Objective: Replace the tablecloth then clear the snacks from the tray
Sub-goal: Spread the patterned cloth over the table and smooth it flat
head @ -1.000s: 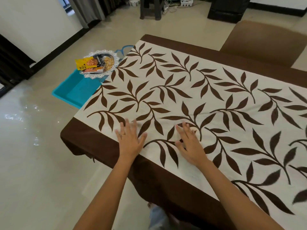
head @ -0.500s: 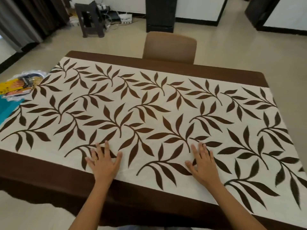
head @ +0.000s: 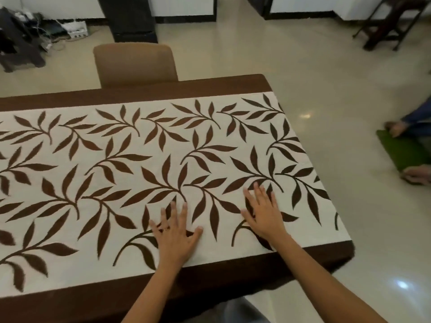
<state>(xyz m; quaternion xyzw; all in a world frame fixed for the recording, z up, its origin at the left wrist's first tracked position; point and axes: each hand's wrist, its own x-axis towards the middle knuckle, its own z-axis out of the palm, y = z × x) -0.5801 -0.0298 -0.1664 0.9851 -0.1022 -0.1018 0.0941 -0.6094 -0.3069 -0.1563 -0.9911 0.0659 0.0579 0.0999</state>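
Cream tablecloth printed with brown leafy sprigs and edged in a dark brown border (head: 140, 159) lies spread over the whole tabletop. Its border hangs over the near edge and the right end, so the first half of your task looks nearly done and you are smoothing. Your left hand (head: 175, 233) and right hand (head: 264, 214) both lie palm-down on the cloth near the front edge, toward the right end, with fingers (head: 184, 212) straight and spread, grasping nothing. To finish well, keep the palms flat and sweep outward toward the near right corner (head: 342, 249) rather than back toward yourself. A drag toward you would likely slide the cloth and leave the border uneven on the far side, by the brown padded chair (head: 135, 64). Press lightly, since the fabric looks apt to ruck up under a heavy palm, and check that the brown band shows evenly along both long sides. Compared with half a second ago, your hands have travelled rightward along the front edge and sit closer together. Your head has turned with them: the right end of the tabletop and the floor (head: 349, 89) beyond it are now in view. The snack tray that showed at the left has dropped out of sight, so you will need to turn back left for it.
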